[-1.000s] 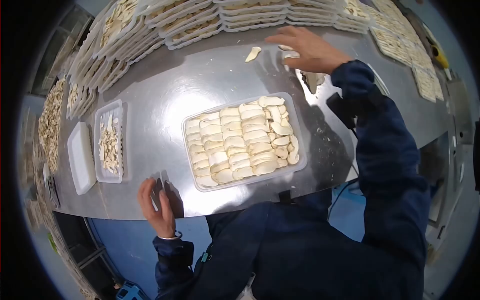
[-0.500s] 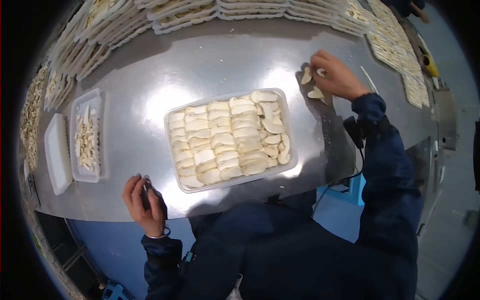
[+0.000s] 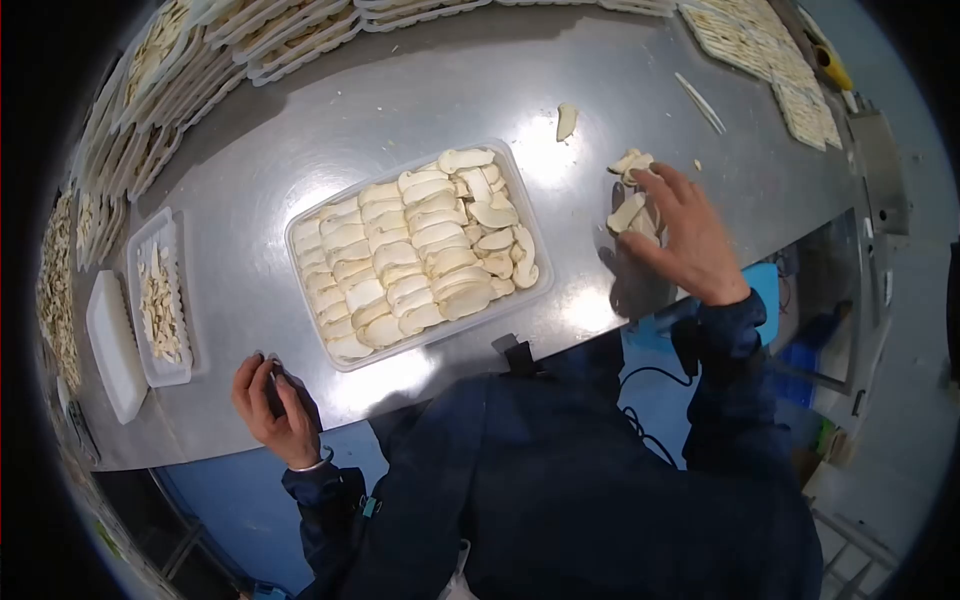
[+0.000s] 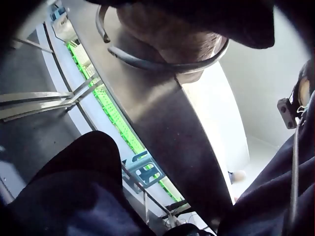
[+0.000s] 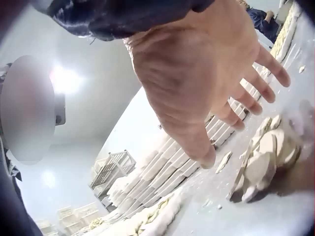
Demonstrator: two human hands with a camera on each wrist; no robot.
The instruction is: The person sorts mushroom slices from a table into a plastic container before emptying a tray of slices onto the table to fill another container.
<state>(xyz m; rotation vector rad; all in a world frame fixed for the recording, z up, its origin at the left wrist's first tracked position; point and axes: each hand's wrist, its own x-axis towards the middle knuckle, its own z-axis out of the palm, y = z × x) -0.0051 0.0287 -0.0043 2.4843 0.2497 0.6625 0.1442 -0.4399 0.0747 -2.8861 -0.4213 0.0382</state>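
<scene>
A pile of pale mushroom slices [image 3: 628, 212] lies on the metal table, right of the large tray. My right hand [image 3: 692, 240] is at the pile's right side, its fingertips over the slices in the head view. In the right wrist view the fingers of that hand [image 5: 197, 73] are spread above the slices [image 5: 263, 162], gripping none. The clear plastic tray [image 3: 543, 285] in the middle holds overlapping rows of mushroom slices, with looser ones at its right end. At the table's front edge, my left hand [image 3: 275, 410] rests with loosely bent fingers, holding nothing.
A single slice [image 3: 567, 121] lies beyond the pile, and white tweezers [image 3: 700, 103] lie at the far right. On the left are a small tray [image 3: 186, 370] of scraps and a white tray [image 3: 115, 345] on its side. Stacked filled trays [image 3: 300, 45] line the back.
My right hand has come back from the table's far side toward the front right, and slices now lie gathered by it. The left hand stays at the edge. The head view has shifted.
</scene>
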